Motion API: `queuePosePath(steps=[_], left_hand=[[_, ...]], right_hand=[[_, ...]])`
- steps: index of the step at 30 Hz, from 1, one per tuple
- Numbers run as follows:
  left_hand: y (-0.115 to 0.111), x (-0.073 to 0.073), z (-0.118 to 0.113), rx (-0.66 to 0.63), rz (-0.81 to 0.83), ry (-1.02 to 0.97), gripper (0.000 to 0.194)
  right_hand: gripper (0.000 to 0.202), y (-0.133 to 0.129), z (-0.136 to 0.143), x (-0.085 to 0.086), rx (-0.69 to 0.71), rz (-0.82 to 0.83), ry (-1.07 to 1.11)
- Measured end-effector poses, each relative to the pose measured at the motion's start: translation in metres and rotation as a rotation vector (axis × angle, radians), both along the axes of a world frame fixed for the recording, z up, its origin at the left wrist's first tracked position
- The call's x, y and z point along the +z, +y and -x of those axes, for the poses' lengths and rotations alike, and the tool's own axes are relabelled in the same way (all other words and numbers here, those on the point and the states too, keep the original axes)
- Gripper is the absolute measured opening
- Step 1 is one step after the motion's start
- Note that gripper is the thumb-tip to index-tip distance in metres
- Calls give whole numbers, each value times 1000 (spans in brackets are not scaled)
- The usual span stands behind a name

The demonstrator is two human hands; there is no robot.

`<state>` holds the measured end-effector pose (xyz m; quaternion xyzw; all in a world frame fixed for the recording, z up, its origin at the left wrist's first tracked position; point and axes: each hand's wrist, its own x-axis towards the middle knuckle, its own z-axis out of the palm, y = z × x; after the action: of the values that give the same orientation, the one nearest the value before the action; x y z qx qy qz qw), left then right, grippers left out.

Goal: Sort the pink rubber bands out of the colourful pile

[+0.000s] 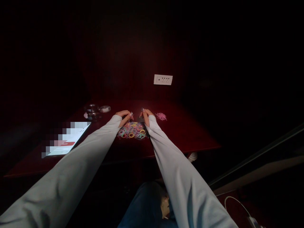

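Observation:
A heap of small multicoloured bands [133,130] lies on the dark red table [180,136] between my forearms. My left hand [124,116] is at the heap's upper left edge, its fingers pinched together near some pinkish bands. At the upper right edge is my right hand [146,114], with thumb and fingers closed on something too small to make out. The two hands are apart. To the right of my right hand sits a smaller pile of pink bands [161,116].
A clear jar [92,110] stands at the back left, beside a round clear lid [104,109]. A lit screen [71,139] lies at the table's left. The wall behind has a white socket plate [163,79]. A white cable [237,199] is at the lower right.

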<state>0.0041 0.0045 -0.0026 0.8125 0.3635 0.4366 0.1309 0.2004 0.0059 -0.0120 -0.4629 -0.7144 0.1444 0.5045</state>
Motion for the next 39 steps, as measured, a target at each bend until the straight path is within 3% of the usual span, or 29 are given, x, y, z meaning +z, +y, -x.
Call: queuePosePath(steps=[7,11,18,26,33,39], left_hand=[[14,-5,3,-30,-9,24,45],[18,-5,6,-6,-20,20,44],[17,-6,7,-37,-23,72,43],[18,-9,7,-45,-34,117,41],[14,-5,9,-29,-22,72,41],[3,1,5,-21,-35,67,34]], right_hand=[[43,-9,5,0,91,0,-217],[32,-15,4,4,16,2,-338],[42,-18,5,7,-16,-11,-330],[33,-21,5,8,54,-28,-332],[42,-7,2,2,10,-55,-100],[56,23,-31,-4,-252,-86,200]])
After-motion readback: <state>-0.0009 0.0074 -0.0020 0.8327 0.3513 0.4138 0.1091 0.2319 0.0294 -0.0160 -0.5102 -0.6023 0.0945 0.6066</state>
